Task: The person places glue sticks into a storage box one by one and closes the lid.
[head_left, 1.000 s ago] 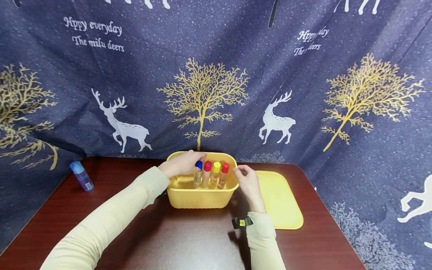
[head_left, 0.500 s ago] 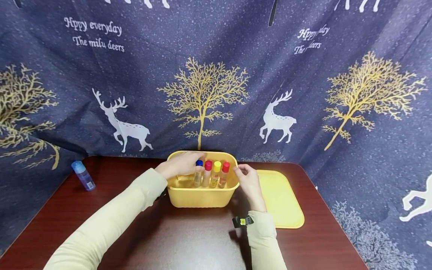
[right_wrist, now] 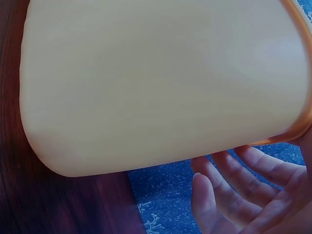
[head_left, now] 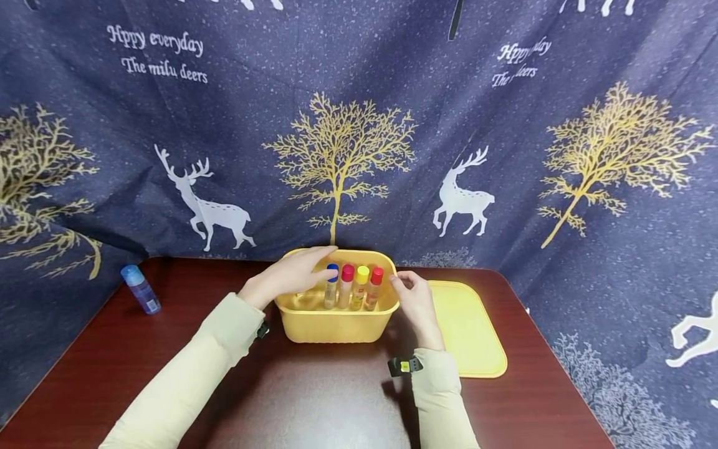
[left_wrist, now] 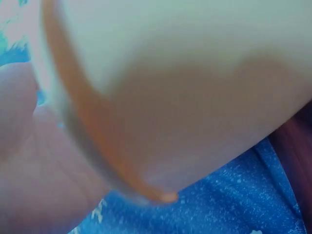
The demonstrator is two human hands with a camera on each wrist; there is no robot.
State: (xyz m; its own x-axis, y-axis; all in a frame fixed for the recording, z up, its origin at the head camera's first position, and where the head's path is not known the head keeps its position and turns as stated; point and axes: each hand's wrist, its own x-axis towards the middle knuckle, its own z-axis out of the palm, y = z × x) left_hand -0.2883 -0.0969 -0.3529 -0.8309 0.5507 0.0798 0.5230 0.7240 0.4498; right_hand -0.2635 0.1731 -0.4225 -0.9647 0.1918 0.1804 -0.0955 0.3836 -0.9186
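A yellow plastic storage box (head_left: 336,328) stands on the table, uncovered. Several slim clear bottles stand upright in a row inside it: a blue-capped bottle (head_left: 331,293), a crimson-capped bottle (head_left: 344,293), a yellow-capped bottle (head_left: 359,294) and a red-capped bottle (head_left: 373,294). My left hand (head_left: 291,274) hovers over the box's left part, fingers extended and thumb apart, close to the blue cap. At the right end, my right hand (head_left: 415,302) holds the box's rim; its fingers (right_wrist: 243,183) lie outside, partly behind the wall. The thumb's contact is mostly hidden.
A yellow lid (head_left: 468,330) lies flat on the dark red table (head_left: 325,399), right of the box. At the far left stands a blue-capped blue bottle (head_left: 141,290), slightly tilted in view. A deer-patterned cloth (head_left: 348,156) hangs behind the table.
My left hand has let go of the blue-capped bottle and drawn back left, its fingers spreading. The bottle stays beside the others. My right hand keeps its place at the rim.
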